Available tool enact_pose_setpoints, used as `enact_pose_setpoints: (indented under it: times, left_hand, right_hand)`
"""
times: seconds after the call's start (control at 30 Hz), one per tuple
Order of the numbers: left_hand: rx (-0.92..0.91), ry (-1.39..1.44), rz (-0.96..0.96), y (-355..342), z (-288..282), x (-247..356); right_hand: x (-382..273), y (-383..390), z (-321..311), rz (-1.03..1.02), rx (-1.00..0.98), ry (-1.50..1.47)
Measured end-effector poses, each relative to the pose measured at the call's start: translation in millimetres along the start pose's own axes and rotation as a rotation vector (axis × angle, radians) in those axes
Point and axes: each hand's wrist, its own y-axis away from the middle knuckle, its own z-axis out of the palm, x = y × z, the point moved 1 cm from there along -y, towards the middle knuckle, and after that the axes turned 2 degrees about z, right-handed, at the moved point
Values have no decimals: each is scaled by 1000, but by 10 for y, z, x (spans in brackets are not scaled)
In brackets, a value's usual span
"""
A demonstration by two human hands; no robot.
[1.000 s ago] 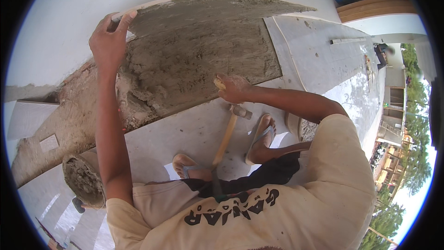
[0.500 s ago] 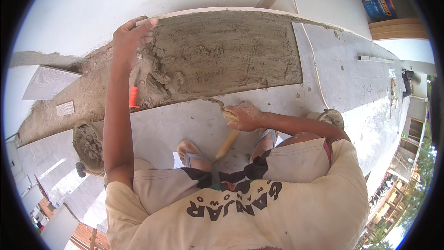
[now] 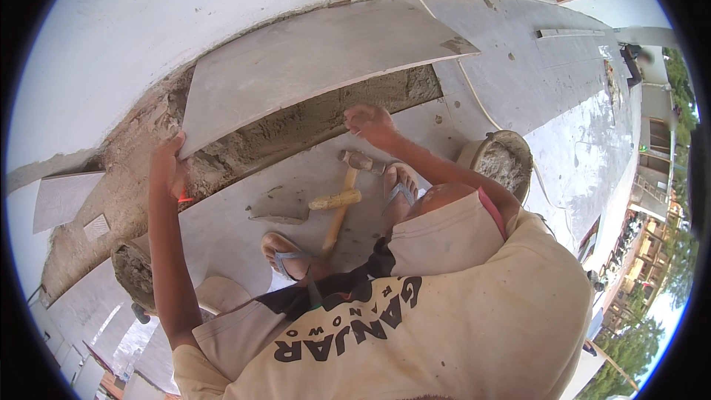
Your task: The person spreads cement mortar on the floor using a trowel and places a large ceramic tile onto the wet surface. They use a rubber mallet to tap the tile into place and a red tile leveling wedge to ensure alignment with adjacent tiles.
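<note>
A large grey tile (image 3: 296,59) slopes over the bed of wet mortar (image 3: 333,107), its near edge raised above it. My left hand (image 3: 172,159) is closed on the tile's near left corner. My right hand (image 3: 370,124) hovers by the mortar, near the tile's front edge and apart from it; its fingers look curled but are blurred. On the finished tiles before me lies a trowel (image 3: 335,200), its yellowish handle across the wooden handle of a hammer (image 3: 355,161). An orange handle (image 3: 184,197) shows partly behind my left wrist.
Mortar buckets stand on both sides, one (image 3: 506,163) at right, another (image 3: 133,270) at left. A white cable (image 3: 478,104) runs over the laid tiles at right. Tile offcuts (image 3: 67,198) lie at left by the wall. A straight bar (image 3: 570,32) lies farther right. My sandalled feet flank the hammer.
The tile, seen edge-on before, has tipped down toward me over the mortar. My left hand came lower with its corner. My right hand let go of the trowel and moved up toward the tile.
</note>
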Motion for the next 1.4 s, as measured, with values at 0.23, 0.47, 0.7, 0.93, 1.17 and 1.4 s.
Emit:
enact_pose_setpoints:
  times: [0.23,0.47,0.7,0.93,1.17,1.4]
  left_hand:
    - [-28,-59,-121,155,206,-314]
    - [-20,-264,-178,72,173,-697]
    - [-140,-296,-243,-94,563,-921]
    - [-108,-352,-268,-198,308,-1165]
    - [-153,-372,-341,-406,438,-1360]
    - [-53,-382,-376,-419,248,-1402]
  right_hand:
    - [241,333,-1142,88,614,-564]
    - [316,196,-2022,177,790,-251]
    - [1377,-468,-3463,-147,351,980]
    - [1384,-872,-2977,-190,183,1364]
    - [1696,-830,-3227,-21,245,1245]
    - [1240,-883,-2863,98,314,1100]
